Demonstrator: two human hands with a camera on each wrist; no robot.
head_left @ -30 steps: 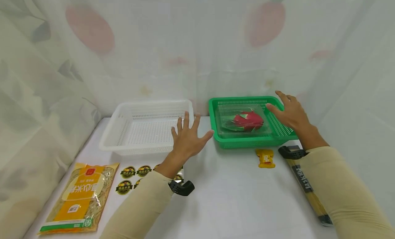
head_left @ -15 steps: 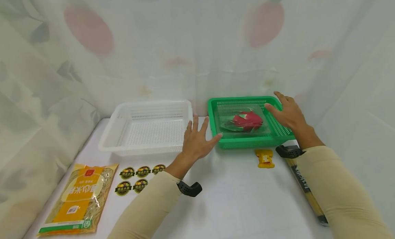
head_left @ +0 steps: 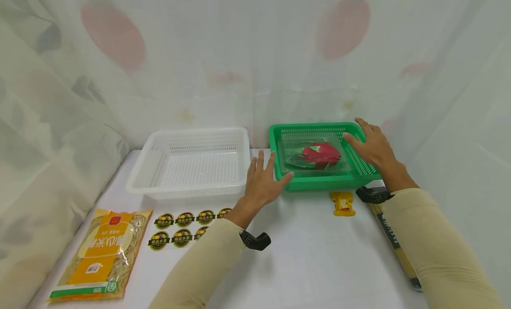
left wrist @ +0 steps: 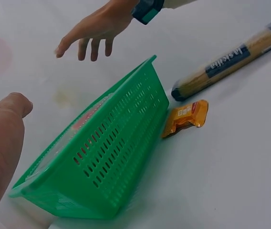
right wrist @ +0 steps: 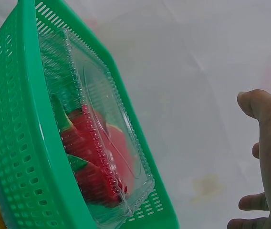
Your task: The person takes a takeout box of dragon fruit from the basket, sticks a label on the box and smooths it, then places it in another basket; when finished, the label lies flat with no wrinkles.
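Observation:
A clear plastic box (right wrist: 97, 81) with a red dragon fruit (head_left: 321, 154) inside lies in the green basket (head_left: 319, 184). My left hand (head_left: 261, 182), fingers spread, hovers near the basket's front left corner and holds nothing. Over the basket's right end is my right hand (head_left: 373, 147), thumb apart from the fingers, also holding nothing. In the left wrist view, the right hand (left wrist: 97, 28) appears beyond the basket, above its rim. Only the thumb side of my left hand (left wrist: 2, 143) shows there.
A white basket (head_left: 187, 191) stands left of the green one. Round stickers (head_left: 182, 238) and a bag of noodles (head_left: 100, 256) lie at front left. A small yellow packet (head_left: 342, 204) and a long pasta pack (left wrist: 228, 62) lie before the green basket.
My left hand has moved right, from in front of the white basket toward the green basket's left corner, uncovering more stickers. The right hand has barely moved.

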